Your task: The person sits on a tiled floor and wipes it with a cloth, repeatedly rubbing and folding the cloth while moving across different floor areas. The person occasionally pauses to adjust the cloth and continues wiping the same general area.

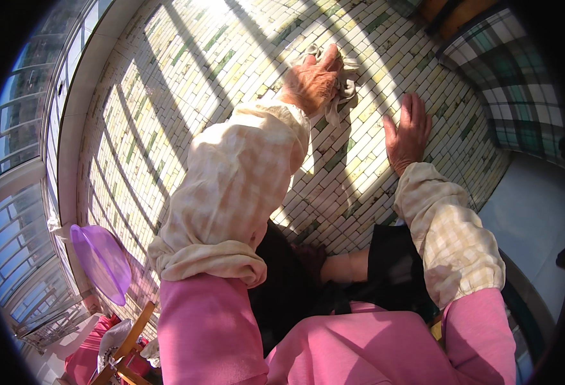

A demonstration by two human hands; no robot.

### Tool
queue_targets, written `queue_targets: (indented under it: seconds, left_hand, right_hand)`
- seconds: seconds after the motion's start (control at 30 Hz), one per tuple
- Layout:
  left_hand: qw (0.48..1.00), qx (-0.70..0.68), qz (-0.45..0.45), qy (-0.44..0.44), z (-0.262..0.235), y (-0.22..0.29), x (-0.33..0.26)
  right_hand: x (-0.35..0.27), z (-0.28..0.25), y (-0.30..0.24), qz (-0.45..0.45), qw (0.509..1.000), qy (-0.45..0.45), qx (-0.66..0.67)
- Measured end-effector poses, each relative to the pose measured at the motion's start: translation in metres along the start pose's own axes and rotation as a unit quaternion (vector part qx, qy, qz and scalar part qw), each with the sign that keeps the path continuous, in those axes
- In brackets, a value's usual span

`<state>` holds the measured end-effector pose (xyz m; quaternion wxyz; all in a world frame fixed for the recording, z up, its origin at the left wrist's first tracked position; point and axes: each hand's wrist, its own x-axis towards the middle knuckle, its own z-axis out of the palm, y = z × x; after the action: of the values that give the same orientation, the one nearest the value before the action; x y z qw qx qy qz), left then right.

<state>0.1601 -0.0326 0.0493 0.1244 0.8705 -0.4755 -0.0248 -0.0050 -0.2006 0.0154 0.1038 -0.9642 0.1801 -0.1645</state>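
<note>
Tiled wall (186, 96): small cream and green mosaic tiles, filling the upper middle of the view, striped with sunlight and bar-shaped shadows.

Window (13, 147): glazed panes with pale frames along the left edge, beside the wall.

Plaid cloth (513, 83): green and white check, upper right, well apart from both hands.

Sleeves: pink top with cream checked oversleeves on both forearms, rising from the lower edge.

Basin (103, 262): translucent purple, tilted on its side at lower left, near the wall's foot and well apart from the hands.

Wooden frame (131, 343): light wood pieces at the lower left, below the basin, with red and white fabric beside it.

Left hand (311, 80): fingers closed down over a rag, pressing it against the wall near the top middle.

Right hand (409, 133): fingers spread out and flat, palm against the wall, holding nothing, just right of and below the left hand.

Rag (343, 86): pale grey, crumpled, caught between the left hand and the tiles; its edges stick out above and to the right of the fingers, a fold hanging below.
</note>
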Motion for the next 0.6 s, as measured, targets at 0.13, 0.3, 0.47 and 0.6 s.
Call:
queue_targets:
  seconds: [0.13,0.3,0.47,0.6]
  left_hand:
    - [0.999,-0.043,-0.011,-0.030,-0.017,-0.039,-0.041]
    - [0.990,-0.039,-0.107,-0.078,-0.054,-0.084,-0.169]
    - [0.988,-0.049,-0.102,-0.101,-0.069,-0.091,-0.253]
    - [0.994,-0.058,-0.058,-0.076,-0.056,-0.095,-0.218]
  right_hand:
    - [-0.001,0.001,0.001,0.005,1.000,-0.006,-0.009]
    - [0.001,-0.001,0.000,0.006,1.000,-0.012,-0.013]
    - [0.001,-0.003,-0.001,0.011,1.000,-0.010,-0.010]
    - [0.001,-0.002,0.000,0.004,1.000,-0.006,0.001]
